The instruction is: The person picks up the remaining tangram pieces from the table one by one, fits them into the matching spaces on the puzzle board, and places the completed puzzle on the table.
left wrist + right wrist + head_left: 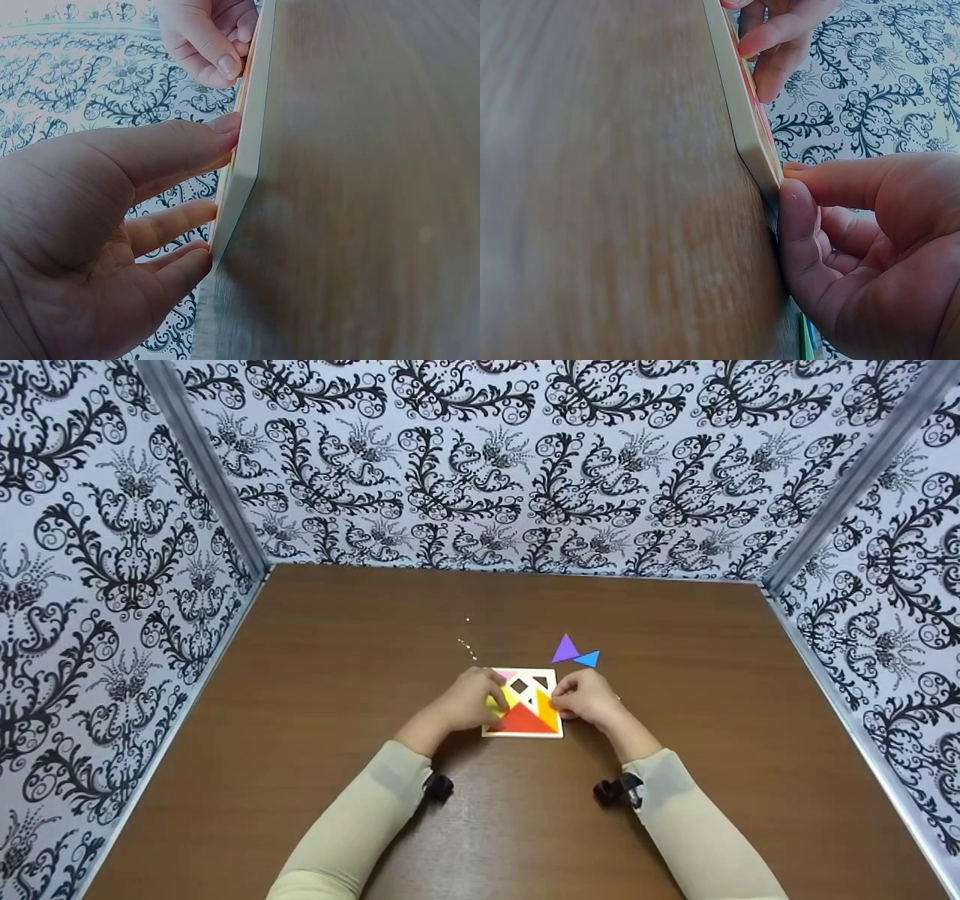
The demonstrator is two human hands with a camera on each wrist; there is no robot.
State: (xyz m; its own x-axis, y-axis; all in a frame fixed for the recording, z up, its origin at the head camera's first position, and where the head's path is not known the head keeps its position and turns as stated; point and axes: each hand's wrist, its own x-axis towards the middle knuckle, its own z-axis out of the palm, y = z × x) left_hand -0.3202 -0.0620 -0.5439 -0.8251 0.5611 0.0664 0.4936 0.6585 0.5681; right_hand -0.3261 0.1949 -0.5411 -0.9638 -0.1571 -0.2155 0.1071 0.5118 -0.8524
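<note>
A square, pale-rimmed tangram board (523,735) lies on the table between both hands. It bears a red triangle (517,721), an orange piece (547,714), and yellow and pink pieces partly hidden by the left hand. Dark square and triangular openings show near its top. My left hand (469,697) spreads over the board's left side, fingertips touching its face; in the left wrist view the thumb (180,146) reaches over the near rim. My right hand (587,697) pinches thumb and forefinger together at the orange piece, against the board's right edge.
Beyond the right hand, a purple triangle (565,649) and a blue triangle (587,659) lie on the brown table (360,645). Small bright specks (467,646) show beyond the board. Patterned panels (480,472) border the table at the back and sides.
</note>
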